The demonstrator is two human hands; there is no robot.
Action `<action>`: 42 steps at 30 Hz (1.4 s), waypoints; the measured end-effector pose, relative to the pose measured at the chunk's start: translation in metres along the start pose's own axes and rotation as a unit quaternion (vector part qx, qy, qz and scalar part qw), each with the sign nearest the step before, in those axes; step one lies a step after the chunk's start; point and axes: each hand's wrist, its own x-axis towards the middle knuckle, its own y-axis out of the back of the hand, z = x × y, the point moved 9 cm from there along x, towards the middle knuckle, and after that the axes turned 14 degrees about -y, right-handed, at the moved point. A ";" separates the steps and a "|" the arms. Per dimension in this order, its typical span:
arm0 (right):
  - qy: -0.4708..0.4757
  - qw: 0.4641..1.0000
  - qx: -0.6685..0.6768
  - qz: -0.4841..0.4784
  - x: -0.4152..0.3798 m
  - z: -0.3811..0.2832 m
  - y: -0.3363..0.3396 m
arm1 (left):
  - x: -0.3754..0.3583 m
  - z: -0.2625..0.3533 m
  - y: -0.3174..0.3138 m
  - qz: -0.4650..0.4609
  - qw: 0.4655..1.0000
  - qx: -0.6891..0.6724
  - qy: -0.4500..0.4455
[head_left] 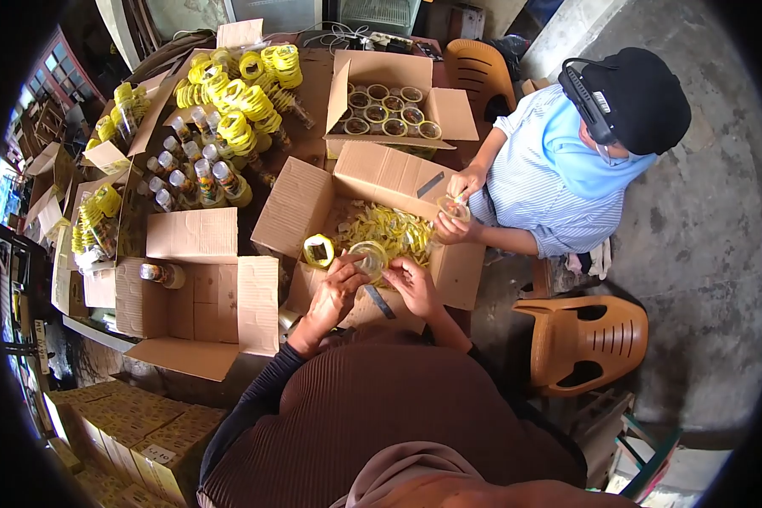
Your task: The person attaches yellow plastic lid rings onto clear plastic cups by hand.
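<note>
Two hands on one clear cup, right over the box of yellow bits
So the left hand (pixel 337 292) has its fingers curled around one side of the clear cup (pixel 369 261); the right hand (pixel 415 288) looks to be pinching the other edge between thumb and fingertips, though I can't tell if something thin is caught in there too; the cup is up above the near side of an open box (pixel 292 203), with a pile of yellow scraps (pixel 387 230) in it and a yellow ring (pixel 318 251) just beside the left hand; my read is it's close-up fingertip work at the rim; next move calls for a steady left grip and a light right pinch, so the cup doesn't tip or buckle
</note>
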 end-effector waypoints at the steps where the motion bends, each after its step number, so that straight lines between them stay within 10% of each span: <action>1: 0.015 1.000 -0.003 -0.027 -0.003 -0.008 -0.006 | 0.000 0.001 -0.001 -0.001 1.000 0.000 0.000; 18: 0.067 0.964 -0.200 0.161 0.001 -0.016 0.032 | -0.004 -0.009 0.003 0.026 0.998 -0.033 0.041; 42: -0.075 0.995 -0.010 -0.070 -0.012 -0.004 -0.001 | 0.006 0.007 0.007 -0.003 1.000 -0.030 -0.005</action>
